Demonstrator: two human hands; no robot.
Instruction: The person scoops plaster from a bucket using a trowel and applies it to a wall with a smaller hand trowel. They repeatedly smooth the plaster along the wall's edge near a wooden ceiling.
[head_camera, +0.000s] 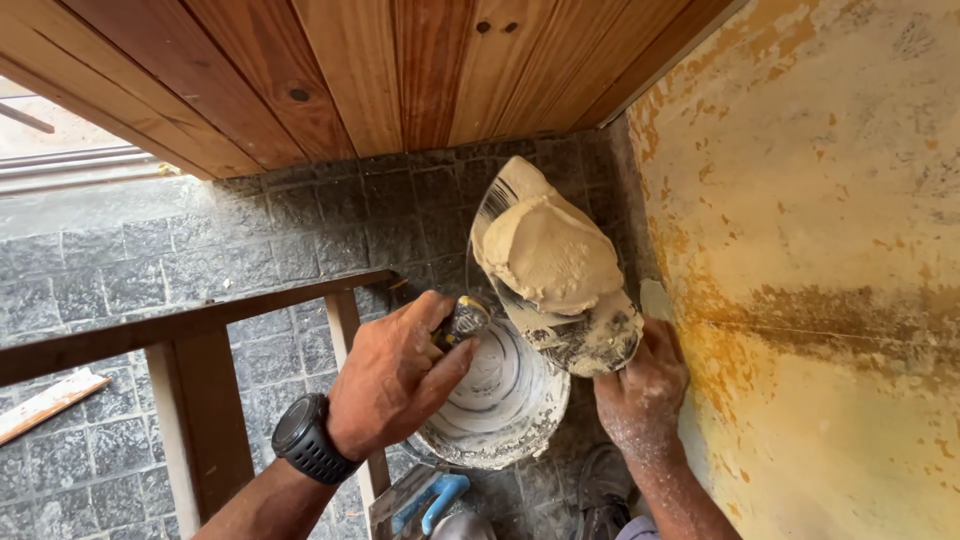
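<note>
I am watching through a single head-worn camera, looking steeply down and forward from close above both hands, facing the corner where the yellow-stained wall (820, 250) is meeting the grey stone tiles (200, 250), under the wooden ceiling boards (380, 70).

Bare forearms, black wristwatch (305, 440) on left wrist, plaster-dusted right hand (640, 385)

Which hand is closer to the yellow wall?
The right hand is closer, right beside the yellow wall. The left hand, wearing a watch, is farther away, by the bucket.
</note>
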